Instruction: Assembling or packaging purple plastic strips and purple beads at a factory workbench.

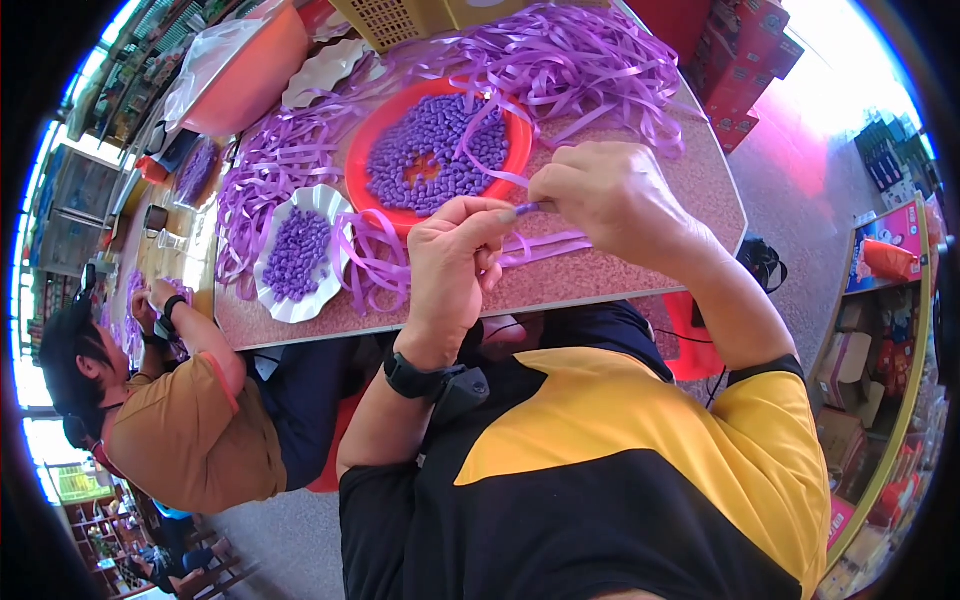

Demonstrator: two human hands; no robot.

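My left hand (452,262) is closed, with a small purple bead (524,209) pinched between thumb and fingertip. My right hand (612,200) is closed close beside it, at the bead's other end. A strand of purple ribbon (512,178) runs from the bowl side into my right fingers; their exact grip is partly hidden. Just beyond my hands sits a round red bowl (357,165) holding many purple beads (440,135). To the left, a white scalloped dish (300,312) carries more purple beads (297,255).
Heaps of purple ribbon (575,65) cover the back right of the speckled table (690,200) and its left side. A yellow basket (400,22) and a pink basin (250,75) stand at the back. Another person (190,430) works at left. Shelves (870,370) stand at right.
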